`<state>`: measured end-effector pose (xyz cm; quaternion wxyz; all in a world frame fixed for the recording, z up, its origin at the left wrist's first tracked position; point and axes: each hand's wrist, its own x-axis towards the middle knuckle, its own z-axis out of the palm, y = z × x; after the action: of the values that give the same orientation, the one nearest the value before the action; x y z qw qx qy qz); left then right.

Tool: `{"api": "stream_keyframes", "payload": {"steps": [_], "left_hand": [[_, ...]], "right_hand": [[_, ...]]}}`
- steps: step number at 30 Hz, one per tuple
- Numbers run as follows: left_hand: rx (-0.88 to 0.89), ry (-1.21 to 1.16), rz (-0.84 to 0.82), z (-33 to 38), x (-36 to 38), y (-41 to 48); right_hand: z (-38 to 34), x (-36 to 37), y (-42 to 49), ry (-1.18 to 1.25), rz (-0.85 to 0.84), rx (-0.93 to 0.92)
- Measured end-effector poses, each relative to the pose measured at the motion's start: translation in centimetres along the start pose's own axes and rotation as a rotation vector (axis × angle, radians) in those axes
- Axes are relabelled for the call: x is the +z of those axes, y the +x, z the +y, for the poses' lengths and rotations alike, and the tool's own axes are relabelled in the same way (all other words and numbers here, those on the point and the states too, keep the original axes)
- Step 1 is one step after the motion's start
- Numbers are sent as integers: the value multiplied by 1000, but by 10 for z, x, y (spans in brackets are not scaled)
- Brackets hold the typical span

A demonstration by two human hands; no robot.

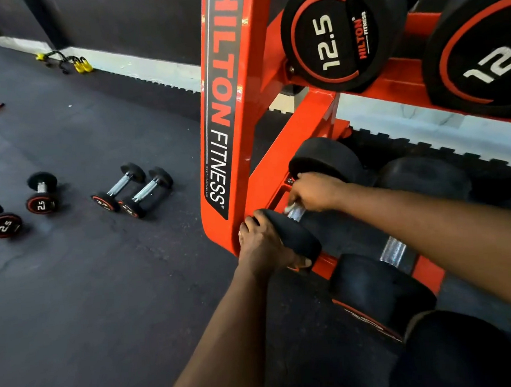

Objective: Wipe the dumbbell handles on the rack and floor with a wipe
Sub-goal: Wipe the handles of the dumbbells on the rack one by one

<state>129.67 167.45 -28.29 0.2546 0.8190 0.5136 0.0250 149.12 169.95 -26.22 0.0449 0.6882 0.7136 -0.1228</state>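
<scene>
View from above of a person's two bare arms reaching down to the bottom shelf of an orange dumbbell rack [277,173], right of centre in the frame. The left hand [264,247], coming up from the bottom edge, grips the near black rubber head of a dumbbell [293,239] lying at the shelf's left end, its fingers curled over the top of the head. The right hand [317,190], entering from the right edge, sits just above and beyond it. Its fingers are curled down around the dumbbell's knurled metal handle [295,213], and a pale sliver of wipe [290,205] shows at the fingertips against the metal. The dumbbell's far head lies behind the right hand. Just right of it on the same shelf lies a second, larger dumbbell [381,287] with a chrome handle. On the upper shelf, at the top right of the frame, rest two large dumbbells marked 12.5 [336,33]. The rack's slanted upright [242,103] runs down the centre of the frame, lettered HILTON FITNESS. On the dark rubber floor [88,280] at the left lie four small dumbbells, well apart from the rack: two marked 2.5 [41,193] near the left edge and two lying side by side [133,189] closer to the upright. Yellow-handled items [79,65] lie by the wall at the upper left.
</scene>
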Motion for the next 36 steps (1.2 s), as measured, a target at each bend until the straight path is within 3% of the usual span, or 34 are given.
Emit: {"api": "stream_keyframes", "payload": {"steps": [3, 9, 17, 19, 21, 24, 25, 28, 29, 33, 36], "left_hand": [[4, 1, -17, 0, -3, 1], [-20, 11, -12, 1, -2, 1], [-44, 29, -33, 1, -4, 0], [-62, 36, -21, 3, -1, -4], [-56, 21, 114, 14, 11, -16], [150, -133, 364, 52, 38, -47], [217, -204, 322, 63, 47, -55], [246, -181, -164, 92, 72, -78], [216, -128, -245, 95, 78, -82], [168, -114, -224, 96, 84, -81], [169, -135, -194, 96, 84, -80]], "right_hand": [[-3, 1, -4, -132, 139, 195], [-16, 38, -27, 86, 95, -46], [-3, 57, -79, 281, 253, 189], [10, 55, -105, 360, 387, 210], [24, 56, -125, 363, 511, 246], [42, 62, -153, 283, 521, 288], [46, 66, -160, 252, 483, 287], [56, 81, -183, 200, 297, 243], [57, 86, -189, 194, 249, 215], [64, 88, -203, 114, 149, 97], [85, 74, -210, -80, 221, 208]]}}
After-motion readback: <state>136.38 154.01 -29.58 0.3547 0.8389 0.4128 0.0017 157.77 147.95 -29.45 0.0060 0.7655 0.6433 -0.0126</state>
